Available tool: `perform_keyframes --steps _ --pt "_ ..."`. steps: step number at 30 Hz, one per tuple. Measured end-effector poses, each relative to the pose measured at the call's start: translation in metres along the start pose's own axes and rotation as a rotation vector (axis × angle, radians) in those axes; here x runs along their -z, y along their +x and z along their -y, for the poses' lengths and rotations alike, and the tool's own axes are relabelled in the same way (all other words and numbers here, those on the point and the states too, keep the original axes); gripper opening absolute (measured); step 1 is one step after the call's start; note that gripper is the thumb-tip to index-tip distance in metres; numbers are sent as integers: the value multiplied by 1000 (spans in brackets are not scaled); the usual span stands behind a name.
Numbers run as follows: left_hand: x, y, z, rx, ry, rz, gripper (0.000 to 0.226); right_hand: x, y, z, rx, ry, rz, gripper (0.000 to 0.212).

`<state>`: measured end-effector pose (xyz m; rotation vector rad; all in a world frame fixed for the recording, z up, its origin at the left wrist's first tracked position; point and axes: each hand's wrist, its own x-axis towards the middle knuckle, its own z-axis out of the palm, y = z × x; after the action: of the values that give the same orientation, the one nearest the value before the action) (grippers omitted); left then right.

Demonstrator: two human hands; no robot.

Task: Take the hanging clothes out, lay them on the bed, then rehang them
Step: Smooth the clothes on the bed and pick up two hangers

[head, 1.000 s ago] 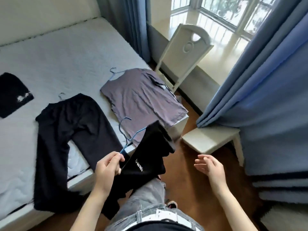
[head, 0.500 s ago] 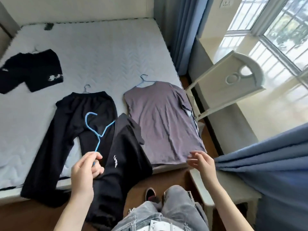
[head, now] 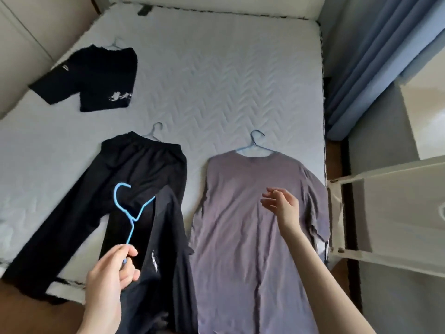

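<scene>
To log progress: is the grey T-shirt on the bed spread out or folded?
Spread out. The grey T-shirt lies flat on the bed, body at full length, a blue hanger in its neck.

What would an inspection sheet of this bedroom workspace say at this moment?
Surface: quilted white mattress.
Job's things: black shorts, black trousers and grey T-shirt lie flat, each on a hanger; a fourth black garment is on a light-blue hanger.
Clutter: small dark object at the mattress's far edge.
Hands: left hand grips the light-blue hanger; right hand holds nothing, above the T-shirt.
Cables: nothing seen.
Surroundings: blue curtain, white chair at right.
</scene>
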<state>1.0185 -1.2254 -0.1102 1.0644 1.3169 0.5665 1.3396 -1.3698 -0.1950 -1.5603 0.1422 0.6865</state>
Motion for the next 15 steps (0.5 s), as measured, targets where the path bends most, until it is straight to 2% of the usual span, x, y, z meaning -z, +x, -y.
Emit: perform_keyframes --steps 4,9,15 --pt "-61 65 22 95 34 -66 26 -48 147 -16 -59 29 32 21" --pt "-113 127 44 212 25 -148 25 -103 293 -59 -199 121 14 17" --pt "-126 171 78 288 57 -226 21 -144 389 -99 -352 252 79 17"
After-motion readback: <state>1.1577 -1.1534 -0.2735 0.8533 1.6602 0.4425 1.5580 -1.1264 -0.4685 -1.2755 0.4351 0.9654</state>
